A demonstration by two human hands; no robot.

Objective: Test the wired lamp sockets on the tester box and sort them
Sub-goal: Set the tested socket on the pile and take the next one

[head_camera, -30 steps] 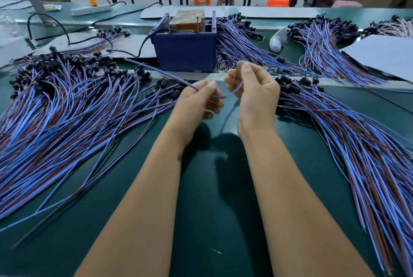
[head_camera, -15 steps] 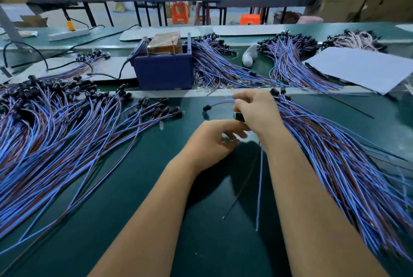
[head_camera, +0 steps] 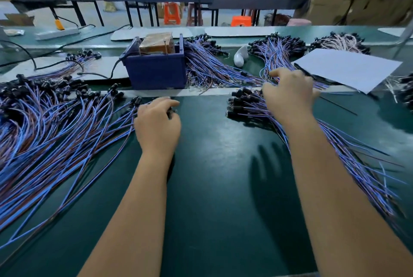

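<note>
We see the wired lamp socket [head_camera: 171, 113] at the centre of the counter [head_camera: 212, 176], a small black body caught in the left hand [head_camera: 157, 123], whose grip is closed around it, fingers curled over the top. Its wire is hidden by the hand, so we cannot trace it. Just at nine o'clock from that hand lies the left pile of sockets [head_camera: 51, 124], a broad fan of blue and brown leads with black heads bunched at its far edge.

At three o'clock, well apart from the left hand, the right hand [head_camera: 289, 95] hovers palm down over the right pile of sockets [head_camera: 248, 104]. Its grip is released, fingers spread and only loosely bent, holding nothing that we can make out; the fingertips are blurred. The leads of this pile sweep away toward five o'clock under the forearm.

At twelve o'clock from the left hand stands the tester box [head_camera: 156, 69], a dark blue housing with a brown block on top and a black cable leaving its left side. More bundles of leads [head_camera: 210, 69] lie just to its right, with a white bulb [head_camera: 240, 56] beyond them. A white sheet [head_camera: 348, 69] rests at two o'clock, partly over the wires. A power strip [head_camera: 57, 33] lies at eleven o'clock, far back.
</note>
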